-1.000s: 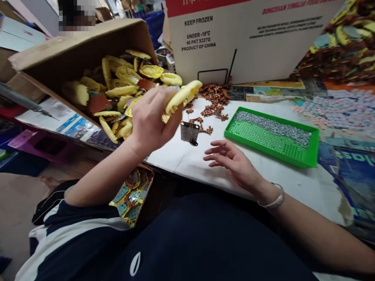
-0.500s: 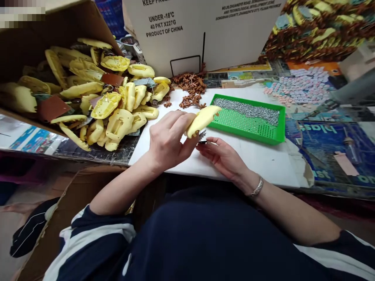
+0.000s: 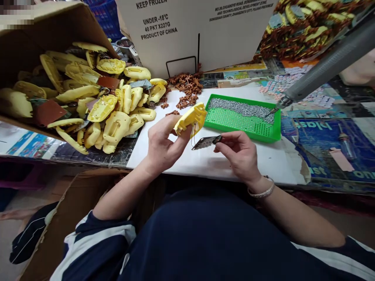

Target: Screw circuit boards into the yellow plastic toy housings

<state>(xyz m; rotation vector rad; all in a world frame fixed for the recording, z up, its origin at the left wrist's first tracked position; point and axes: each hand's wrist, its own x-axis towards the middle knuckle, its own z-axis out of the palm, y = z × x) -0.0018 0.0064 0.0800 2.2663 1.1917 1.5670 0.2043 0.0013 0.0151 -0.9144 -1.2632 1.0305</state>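
My left hand (image 3: 164,142) is closed round a yellow plastic shell (image 3: 191,119), tilted so that part of its hollow inner side shows. Thin wires run from the shell to a dark circuit board (image 3: 204,143) hanging beside it. My right hand (image 3: 238,152) pinches that board by a small round black part at its right end between thumb and fingertips. Both hands are above the white work sheet (image 3: 164,160), near its front edge. Which end of the wires is fixed inside the shell is hidden.
A cardboard box (image 3: 63,19) spills yellow shells (image 3: 117,127) at left. Brown branched parts (image 3: 187,88) lie behind my hands. A green tray (image 3: 243,132) holds small metal screws. An electric screwdriver (image 3: 319,66) hangs over its right end. A white carton (image 3: 199,23) stands behind.
My left hand has brought the shell from the box side over the sheet and turned its inner side up. My right hand, apart before, now grips the dangling board. The screwdriver has swung over the tray.
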